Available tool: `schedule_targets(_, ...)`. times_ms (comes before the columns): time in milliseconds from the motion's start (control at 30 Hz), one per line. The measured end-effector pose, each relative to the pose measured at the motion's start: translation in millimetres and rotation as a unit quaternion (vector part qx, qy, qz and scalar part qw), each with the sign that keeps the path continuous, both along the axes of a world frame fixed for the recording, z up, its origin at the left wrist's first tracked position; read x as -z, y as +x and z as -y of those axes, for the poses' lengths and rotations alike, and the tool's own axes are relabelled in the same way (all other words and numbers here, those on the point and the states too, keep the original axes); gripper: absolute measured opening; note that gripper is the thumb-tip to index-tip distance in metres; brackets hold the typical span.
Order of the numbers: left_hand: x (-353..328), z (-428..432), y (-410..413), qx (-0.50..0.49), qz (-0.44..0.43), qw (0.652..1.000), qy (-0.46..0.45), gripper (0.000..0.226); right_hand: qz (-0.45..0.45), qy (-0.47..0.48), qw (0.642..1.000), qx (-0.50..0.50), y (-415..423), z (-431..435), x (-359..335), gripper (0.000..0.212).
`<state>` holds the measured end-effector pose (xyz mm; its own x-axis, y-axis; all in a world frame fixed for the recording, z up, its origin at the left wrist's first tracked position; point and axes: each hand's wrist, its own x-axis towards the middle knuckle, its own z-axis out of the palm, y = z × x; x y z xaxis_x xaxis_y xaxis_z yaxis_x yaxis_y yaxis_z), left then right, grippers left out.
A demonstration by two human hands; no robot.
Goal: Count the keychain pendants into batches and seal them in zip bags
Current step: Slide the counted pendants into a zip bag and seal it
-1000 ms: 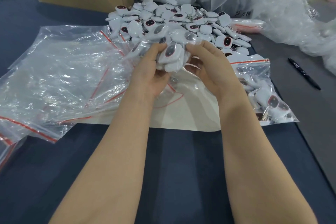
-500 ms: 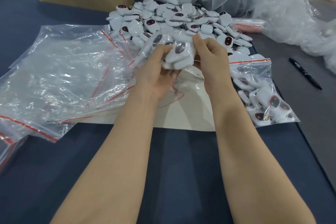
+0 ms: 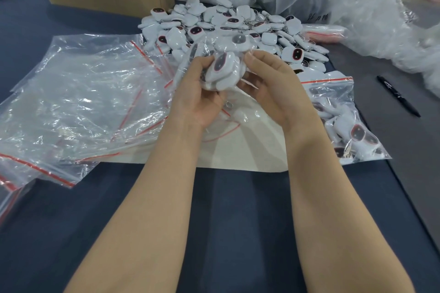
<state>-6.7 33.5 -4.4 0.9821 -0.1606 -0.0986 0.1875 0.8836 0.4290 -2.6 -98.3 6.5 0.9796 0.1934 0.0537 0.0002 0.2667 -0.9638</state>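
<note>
Hands, left [image 3: 199, 94] and right [image 3: 273, 88], partly hide a seemingly filled zip bag [image 3: 225, 68].

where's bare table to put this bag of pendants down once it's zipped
Widest free patch for the held bag: the dark table nearest you, below the white sheet. Also the grey strip right of the filled zip bag, beside the pen. Crowded: empty zip bags at left, pendant pile ahead.
</note>
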Motion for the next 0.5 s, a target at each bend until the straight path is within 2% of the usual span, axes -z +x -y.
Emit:
schedule_targets(100, -0.4, 2.2, -0.5, -0.006, -0.006, 1.000, 0.005, 0.024, -0.012, -0.001, 1.000, 0.000, 0.4, 0.3, 0.0, 0.014)
schedule_targets(200, 1.2, 2.4, 1.4, -0.019, -0.001, 0.999, 0.050, 0.038, 0.001, -0.041, 0.999, -0.007, 0.2, -0.9, 1.2, 0.008)
schedule_targets(300, 2.4, 2.2, 2.3, -0.024, -0.007, 0.996, 0.086, 0.024, 0.009, -0.056, 0.998, -0.003, 0.5, -1.5, 2.2, 0.007)
schedule_targets(433, 1.5, 1.9, 2.7, -0.020, -0.022, 0.997, 0.068, 0.020, 0.006, -0.033, 0.999, -0.043, -0.7, 4.0, 1.5, 0.006)
schedule_targets(500, 0.8, 1.1, 2.4, -0.023, -0.023, 0.998, 0.056, 0.019, 0.005, -0.019, 0.998, -0.058, -1.9, 5.7, 1.6, 0.012)
